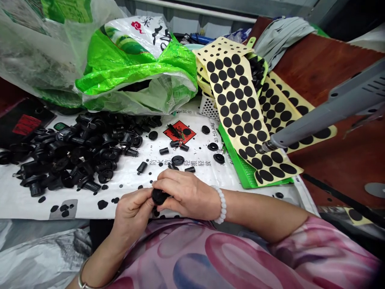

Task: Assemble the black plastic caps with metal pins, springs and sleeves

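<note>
Both hands meet at the front edge of the table around one round black plastic part [159, 196]. My left hand [134, 210] pinches its left side between thumb and fingers. From the right, my right hand [189, 194] closes over its top and side, hiding much of it. Just beyond the hands lie a black disc-shaped part [177, 160] and a short black cylinder [142, 167]. To the left spreads a large heap of black plastic parts [90, 148], some with small metal tabs.
Sheets of round black stickers [237, 96] lean over a white perforated basket [209, 106] at the back right. A grey screwdriver-like tool [315, 108] slants in from the right. Green and white plastic bags [135, 72] stand at the back. White printed sheeting [192, 180] covers the table.
</note>
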Motion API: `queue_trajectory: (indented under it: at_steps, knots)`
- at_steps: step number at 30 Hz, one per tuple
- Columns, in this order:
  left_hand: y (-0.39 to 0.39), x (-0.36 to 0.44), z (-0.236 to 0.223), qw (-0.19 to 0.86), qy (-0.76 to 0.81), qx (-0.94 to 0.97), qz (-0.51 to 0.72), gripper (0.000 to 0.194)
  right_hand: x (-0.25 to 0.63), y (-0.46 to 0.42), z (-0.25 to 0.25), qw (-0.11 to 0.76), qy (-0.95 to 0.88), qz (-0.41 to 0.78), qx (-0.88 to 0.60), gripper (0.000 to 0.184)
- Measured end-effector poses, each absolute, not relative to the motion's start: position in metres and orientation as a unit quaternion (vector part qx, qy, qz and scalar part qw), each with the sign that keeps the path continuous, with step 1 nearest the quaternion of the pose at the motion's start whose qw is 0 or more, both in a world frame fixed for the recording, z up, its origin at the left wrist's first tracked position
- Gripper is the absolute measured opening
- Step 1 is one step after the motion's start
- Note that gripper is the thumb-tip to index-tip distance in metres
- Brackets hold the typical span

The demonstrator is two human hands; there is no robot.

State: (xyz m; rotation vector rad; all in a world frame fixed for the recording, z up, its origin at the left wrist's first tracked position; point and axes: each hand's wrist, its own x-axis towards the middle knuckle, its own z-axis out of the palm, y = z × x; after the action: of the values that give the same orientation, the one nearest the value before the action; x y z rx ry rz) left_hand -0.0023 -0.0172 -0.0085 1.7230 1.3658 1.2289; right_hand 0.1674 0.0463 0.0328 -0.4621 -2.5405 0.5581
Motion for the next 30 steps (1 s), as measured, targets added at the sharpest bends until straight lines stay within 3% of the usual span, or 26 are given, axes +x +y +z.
queue_trajectory:
  at_steps: [7,12,18,22,30]
  knots:
    - [-0.017,0.005,-0.012,0.378,0.530,0.585,0.483,0.015,0.167,0.045,0.031,0.287,-0.921,0.200,-0.170,0.036]
    - [-0.018,0.000,-0.013,0.434,0.533,0.545,0.481,0.012,0.174,0.045,0.044,0.320,-0.902,0.222,-0.187,0.054]
    - [-0.017,0.000,-0.013,0.376,0.480,0.640,0.467,0.014,0.182,0.042,0.051,0.289,-0.882,0.311,-0.205,0.007]
    - [-0.016,0.002,-0.008,0.338,0.447,0.718,0.413,0.020,0.184,0.039,0.043,0.266,-0.879,0.341,-0.200,0.004]
    - [-0.003,-0.023,-0.001,0.122,0.529,0.763,0.350,0.026,0.196,0.047,0.036,0.374,-0.781,0.417,-0.274,0.003]
